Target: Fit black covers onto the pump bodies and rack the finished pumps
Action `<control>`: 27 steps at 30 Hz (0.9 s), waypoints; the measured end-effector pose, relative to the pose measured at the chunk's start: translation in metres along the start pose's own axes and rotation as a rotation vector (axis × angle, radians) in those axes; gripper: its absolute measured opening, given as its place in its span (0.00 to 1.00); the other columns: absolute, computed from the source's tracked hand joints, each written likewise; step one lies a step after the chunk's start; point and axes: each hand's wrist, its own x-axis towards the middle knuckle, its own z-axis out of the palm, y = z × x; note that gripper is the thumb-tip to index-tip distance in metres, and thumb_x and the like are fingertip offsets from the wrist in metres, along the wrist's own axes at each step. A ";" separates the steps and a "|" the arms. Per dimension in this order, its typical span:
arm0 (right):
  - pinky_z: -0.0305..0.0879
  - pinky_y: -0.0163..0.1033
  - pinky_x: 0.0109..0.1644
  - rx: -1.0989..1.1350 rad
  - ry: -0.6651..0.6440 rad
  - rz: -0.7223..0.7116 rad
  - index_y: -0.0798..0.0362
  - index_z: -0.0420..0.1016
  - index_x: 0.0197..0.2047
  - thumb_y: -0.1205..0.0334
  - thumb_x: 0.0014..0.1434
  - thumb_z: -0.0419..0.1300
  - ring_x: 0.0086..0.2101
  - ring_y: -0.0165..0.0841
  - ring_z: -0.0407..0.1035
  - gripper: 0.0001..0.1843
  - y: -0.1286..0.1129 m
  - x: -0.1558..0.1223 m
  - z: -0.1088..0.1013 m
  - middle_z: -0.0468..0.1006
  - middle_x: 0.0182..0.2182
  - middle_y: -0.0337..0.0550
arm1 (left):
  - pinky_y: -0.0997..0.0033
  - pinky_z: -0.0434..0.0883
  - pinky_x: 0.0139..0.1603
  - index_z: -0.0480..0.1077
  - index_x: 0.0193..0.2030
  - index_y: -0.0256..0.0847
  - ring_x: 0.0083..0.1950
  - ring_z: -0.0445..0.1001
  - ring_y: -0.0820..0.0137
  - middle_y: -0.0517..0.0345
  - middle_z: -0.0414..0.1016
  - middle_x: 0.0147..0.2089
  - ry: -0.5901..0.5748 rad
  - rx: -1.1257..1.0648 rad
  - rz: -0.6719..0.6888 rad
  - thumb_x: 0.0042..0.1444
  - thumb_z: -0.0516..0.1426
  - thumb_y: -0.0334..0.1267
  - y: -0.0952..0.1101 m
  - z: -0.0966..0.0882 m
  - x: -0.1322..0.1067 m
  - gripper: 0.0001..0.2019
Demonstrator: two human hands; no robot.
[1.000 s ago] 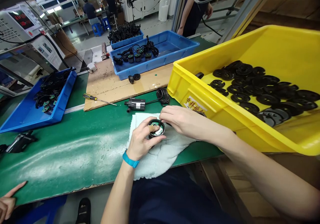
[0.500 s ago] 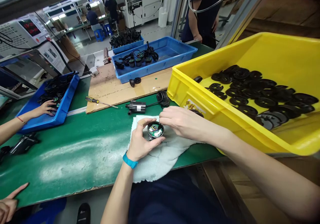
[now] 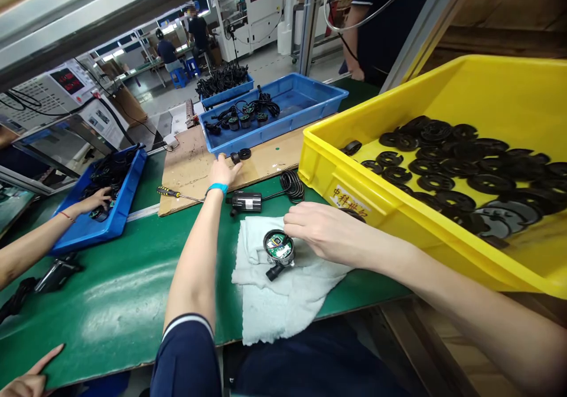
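On a pale cloth (image 3: 283, 311) stands a small pump housing (image 3: 280, 254), its round top uncovered to show a green circuit board (image 3: 278, 244) with thin wires. My right hand (image 3: 321, 231) is closed at the rim of that housing, its fingertips pinching what looks like a black cable that runs to the board. Farther forward, my left hand (image 3: 224, 172) stretches over the cardboard, thumb and fingers apart around a small black ring (image 3: 234, 158). Beside it lies another black ring (image 3: 244, 153). A finished-looking black pump (image 3: 246, 202) with a coiled cable (image 3: 292, 186) lies beyond the cloth.
A yellow bin (image 3: 328, 149) of black slotted discs stands at right. Behind the cardboard (image 3: 186, 172) is a blue tray (image 3: 310, 90) with cabled boards. A screwdriver (image 3: 170, 192) lies near my left forearm. At left, a co-worker's hand (image 3: 98, 199) is in another blue tray (image 3: 110, 225).
My left hand has let go of the pump housing and moved forward to the black rings. The housing now stands on the cloth; my right hand stays at its rim.
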 end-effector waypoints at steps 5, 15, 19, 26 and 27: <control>0.54 0.40 0.41 0.024 0.016 -0.004 0.54 0.68 0.32 0.83 0.61 0.51 0.34 0.36 0.58 0.15 0.000 0.001 -0.001 0.68 0.31 0.41 | 0.50 0.66 0.62 0.68 0.52 0.34 0.64 0.72 0.45 0.25 0.74 0.58 0.014 -0.011 -0.144 0.60 0.63 0.53 -0.002 0.038 0.039 0.25; 0.54 0.40 0.41 0.029 0.007 0.000 0.54 0.68 0.32 0.82 0.61 0.52 0.34 0.36 0.59 0.14 -0.001 0.001 -0.002 0.68 0.31 0.41 | 0.66 0.73 0.53 0.65 0.55 0.40 0.51 0.77 0.65 0.48 0.76 0.54 0.078 -0.264 0.105 0.54 0.68 0.36 -0.024 0.025 0.007 0.24; 0.54 0.39 0.40 0.017 0.036 -0.007 0.54 0.68 0.31 0.81 0.62 0.52 0.33 0.36 0.59 0.15 -0.001 0.001 -0.002 0.68 0.29 0.41 | 0.64 0.74 0.49 0.69 0.53 0.43 0.48 0.77 0.63 0.52 0.77 0.51 0.107 -0.250 0.304 0.51 0.72 0.41 -0.052 -0.030 -0.083 0.26; 0.55 0.41 0.40 0.049 0.089 -0.044 0.53 0.68 0.32 0.79 0.62 0.49 0.33 0.37 0.61 0.15 0.004 -0.003 0.010 0.69 0.29 0.42 | 0.60 0.74 0.53 0.70 0.55 0.45 0.52 0.75 0.60 0.53 0.72 0.50 -0.025 0.056 0.232 0.54 0.71 0.44 -0.098 -0.066 -0.243 0.24; 0.55 0.41 0.40 0.050 0.093 -0.047 0.53 0.68 0.32 0.79 0.62 0.49 0.33 0.37 0.62 0.14 0.005 -0.004 0.011 0.69 0.29 0.42 | 0.59 0.74 0.54 0.70 0.55 0.45 0.52 0.75 0.60 0.52 0.71 0.50 -0.035 0.069 0.212 0.54 0.70 0.43 -0.100 -0.063 -0.251 0.24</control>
